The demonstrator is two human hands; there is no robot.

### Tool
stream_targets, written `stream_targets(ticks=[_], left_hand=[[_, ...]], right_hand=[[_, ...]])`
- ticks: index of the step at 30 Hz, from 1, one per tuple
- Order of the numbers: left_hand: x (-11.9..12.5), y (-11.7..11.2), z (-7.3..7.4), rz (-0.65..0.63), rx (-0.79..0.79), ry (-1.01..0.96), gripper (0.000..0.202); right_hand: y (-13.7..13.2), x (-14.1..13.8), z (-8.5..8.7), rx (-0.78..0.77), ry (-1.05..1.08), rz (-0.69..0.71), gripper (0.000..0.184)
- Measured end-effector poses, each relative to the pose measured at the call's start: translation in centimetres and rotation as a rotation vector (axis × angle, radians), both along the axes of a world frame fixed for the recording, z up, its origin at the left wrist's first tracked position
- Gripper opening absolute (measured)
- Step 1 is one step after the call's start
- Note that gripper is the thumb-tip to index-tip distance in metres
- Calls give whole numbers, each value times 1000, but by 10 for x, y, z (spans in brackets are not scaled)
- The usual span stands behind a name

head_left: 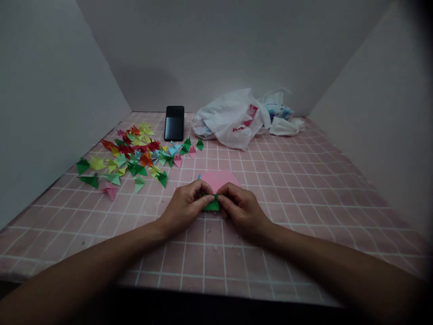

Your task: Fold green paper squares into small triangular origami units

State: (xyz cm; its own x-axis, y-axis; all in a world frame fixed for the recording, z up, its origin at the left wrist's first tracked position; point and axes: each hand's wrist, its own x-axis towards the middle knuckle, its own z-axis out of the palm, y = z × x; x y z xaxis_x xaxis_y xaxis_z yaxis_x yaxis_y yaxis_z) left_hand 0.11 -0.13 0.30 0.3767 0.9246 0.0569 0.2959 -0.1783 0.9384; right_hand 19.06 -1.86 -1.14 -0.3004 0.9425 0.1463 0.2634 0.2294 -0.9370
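Note:
A small piece of folded green paper (211,206) is held between my two hands, low over the table. My left hand (186,204) pinches its left side between thumb and fingers. On the opposite side, my right hand (241,208) grips it the same way, and the two thumb tips nearly meet at its top edge. Just behind the hands lies a pink sheet of paper (221,178), its near part covered by my fingers. A bit of blue (199,177) shows at the sheet's left edge.
Many folded paper pieces (137,155) in several colours lie spread at the left. A dark phone (174,123) leans upright at the back. White plastic bags (233,119) are heaped beside it, with crumpled white material (286,126) farther right. Walls enclose the pink checked tablecloth (304,189).

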Motion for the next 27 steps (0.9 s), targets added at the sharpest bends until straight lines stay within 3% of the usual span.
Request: stream_targets(ticks=[11,17,22,25,27], left_hand=[[0,1,-4,-9,2,-4,11],[2,0,-5,24,-122,-198,20],[3,0,-2,70,-175,-283,27],[5,0,-1,33,-325,-296,40],[5,0,-1,-21,-429,-285,37]], right_hand=[[3,-1,2,-124,97,49,21],[0,-4,6,-175,137,-10,22],[0,-3,5,-101,123,-25,22],[0,-1,2,-9,86,-35,18],[0,-1,0,25,80,-39,17]])
